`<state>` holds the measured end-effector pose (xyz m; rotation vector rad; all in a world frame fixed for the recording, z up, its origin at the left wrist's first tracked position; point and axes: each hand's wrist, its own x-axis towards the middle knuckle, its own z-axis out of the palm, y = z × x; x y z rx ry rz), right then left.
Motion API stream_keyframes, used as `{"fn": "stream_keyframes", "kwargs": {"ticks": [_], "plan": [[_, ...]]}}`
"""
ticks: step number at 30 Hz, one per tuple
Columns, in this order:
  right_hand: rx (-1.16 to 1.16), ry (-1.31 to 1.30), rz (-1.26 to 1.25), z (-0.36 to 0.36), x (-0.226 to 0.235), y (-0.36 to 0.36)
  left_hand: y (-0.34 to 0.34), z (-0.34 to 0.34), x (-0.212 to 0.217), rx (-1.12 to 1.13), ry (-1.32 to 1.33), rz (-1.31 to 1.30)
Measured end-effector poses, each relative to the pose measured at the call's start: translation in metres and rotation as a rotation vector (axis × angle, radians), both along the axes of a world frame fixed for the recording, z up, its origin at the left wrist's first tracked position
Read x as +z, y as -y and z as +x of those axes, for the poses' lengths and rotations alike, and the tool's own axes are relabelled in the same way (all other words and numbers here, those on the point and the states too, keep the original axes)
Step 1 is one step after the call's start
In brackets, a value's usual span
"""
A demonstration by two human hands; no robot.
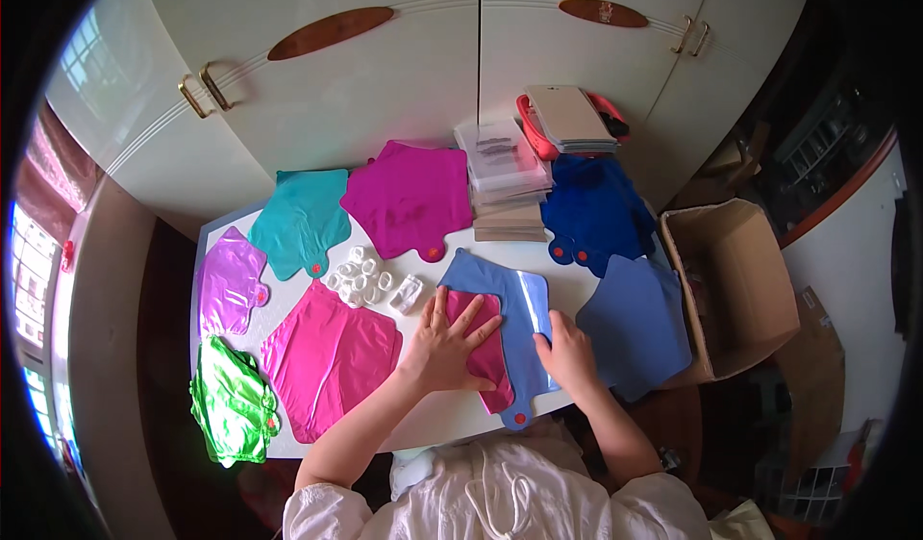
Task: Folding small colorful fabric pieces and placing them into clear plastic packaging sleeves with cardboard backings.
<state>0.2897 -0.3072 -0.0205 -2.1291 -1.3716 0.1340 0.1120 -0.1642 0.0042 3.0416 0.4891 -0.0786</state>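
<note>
A flat, uninflated blue foil balloon [524,348] lies near the front middle of the white table, its round tab with a red dot toward me. On its left part rests a folded pink foil balloon [489,359]. My left hand [440,350] lies flat across the pink one, fingers spread. At the blue balloon's right edge, my right hand [570,355] is closed with the thumb and fingers pinching that edge. A shiny strip runs along the foil beside the right fingers.
Other flat foil balloons ring the table: pink [332,362], green [234,401], purple [229,280], teal [303,218], magenta [409,199], dark blue [591,208] and blue [635,324]. White rolls [359,278], clear packets [500,160] and cards [572,117] sit among them. A cardboard box [760,333] stands right.
</note>
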Motion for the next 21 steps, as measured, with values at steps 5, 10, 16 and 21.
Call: {"fn": "stream_keyframes", "kwargs": {"ticks": [5, 10, 16, 21], "plan": [[0.105, -0.011, 0.067, -0.033, 0.002, 0.005, -0.001, -0.001, -0.004, -0.004, 0.037, 0.001], [0.211, 0.089, 0.007, -0.060, -0.002, -0.001, -0.004, -0.003, -0.015, -0.021, 0.085, 0.003], [0.223, 0.272, -0.054, -0.069, -0.009, -0.007, -0.005, -0.003, -0.017, -0.038, 0.098, -0.033], [0.224, 0.296, -0.064, -0.070, -0.010, -0.007, -0.014, -0.002, -0.003, -0.097, -0.013, -0.158]]}}
